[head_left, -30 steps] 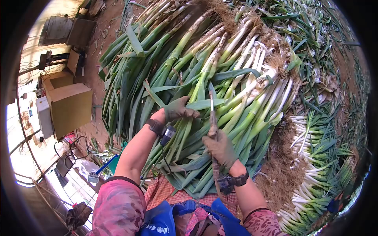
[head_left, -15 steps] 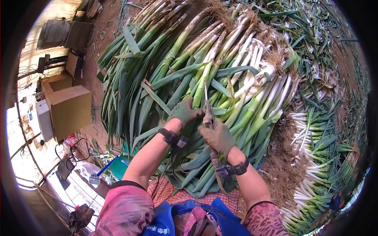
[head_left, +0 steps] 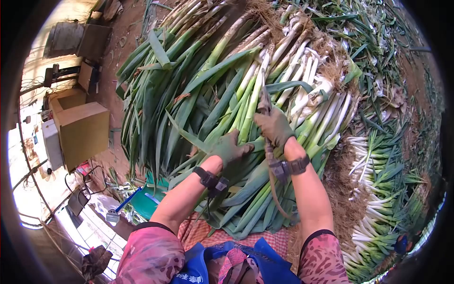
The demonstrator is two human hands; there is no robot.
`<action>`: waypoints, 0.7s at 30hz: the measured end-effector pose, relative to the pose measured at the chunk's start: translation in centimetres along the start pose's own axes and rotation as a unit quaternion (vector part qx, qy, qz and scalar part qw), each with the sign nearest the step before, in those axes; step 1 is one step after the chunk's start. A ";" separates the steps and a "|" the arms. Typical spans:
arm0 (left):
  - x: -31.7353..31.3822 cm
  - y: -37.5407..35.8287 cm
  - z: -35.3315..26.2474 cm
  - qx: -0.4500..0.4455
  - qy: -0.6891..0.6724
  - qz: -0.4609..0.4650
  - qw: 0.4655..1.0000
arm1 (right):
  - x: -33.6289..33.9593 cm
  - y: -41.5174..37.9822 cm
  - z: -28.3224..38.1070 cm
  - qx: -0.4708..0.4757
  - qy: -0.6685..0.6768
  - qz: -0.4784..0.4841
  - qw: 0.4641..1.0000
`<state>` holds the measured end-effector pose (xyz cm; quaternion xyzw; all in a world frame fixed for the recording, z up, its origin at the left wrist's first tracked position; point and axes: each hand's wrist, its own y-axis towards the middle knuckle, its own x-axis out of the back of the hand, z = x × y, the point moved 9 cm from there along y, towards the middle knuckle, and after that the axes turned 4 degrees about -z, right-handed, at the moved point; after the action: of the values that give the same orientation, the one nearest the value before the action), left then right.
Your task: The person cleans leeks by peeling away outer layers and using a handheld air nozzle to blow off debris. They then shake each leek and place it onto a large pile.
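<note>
A large heap of leeks (head_left: 222, 90) lies in front of me, white root ends toward the upper right and green leaves toward me. My left hand (head_left: 231, 147), in a dirty green glove, rests low on the leaves. Its thumb and fingers close around a green leek stalk (head_left: 247, 120). Gloved as well, my right hand (head_left: 276, 127) grips an air blow gun (head_left: 265, 102), its tip pointing up along a pale leek stem. From the gun a hose (head_left: 273, 189) runs down past my right wrist. My right hand is farther up the heap than my left.
Trimmed leeks (head_left: 373, 217) lie in a row at the right beside a pile of roots (head_left: 338, 199). Leaf scraps (head_left: 359, 42) cover the upper right ground. At the left stand a cardboard box (head_left: 87, 137) and a green dustpan (head_left: 144, 202). A checked cloth (head_left: 265, 239) covers my lap.
My right hand has moved up and right with the blow gun. My left hand has shifted slightly down and right. A long leaf across the stalks has swung upward.
</note>
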<state>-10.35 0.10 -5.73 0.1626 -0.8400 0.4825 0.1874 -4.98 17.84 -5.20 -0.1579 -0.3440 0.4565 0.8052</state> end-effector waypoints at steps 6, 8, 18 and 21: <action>-2.5 -1.1 1.7 -0.001 -0.063 0.020 0.998 | -0.1 4.8 -3.2 -0.064 -0.008 0.007 0.998; -2.2 -1.3 1.6 0.004 -0.036 0.012 0.999 | 0.5 7.0 -1.6 0.029 -0.142 0.019 0.989; -3.5 -6.6 -3.7 -0.104 0.204 0.005 0.973 | 2.1 4.9 -4.2 -0.001 -0.072 -0.105 0.992; -5.0 -8.4 -4.1 -0.209 0.228 0.065 0.949 | 3.2 7.2 -10.8 0.031 -0.161 -0.095 0.982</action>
<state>-1.50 0.10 0.17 -0.0498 -0.8656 0.3311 0.3723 -0.84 25.03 -15.74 -0.0237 -0.4679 0.4080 0.7836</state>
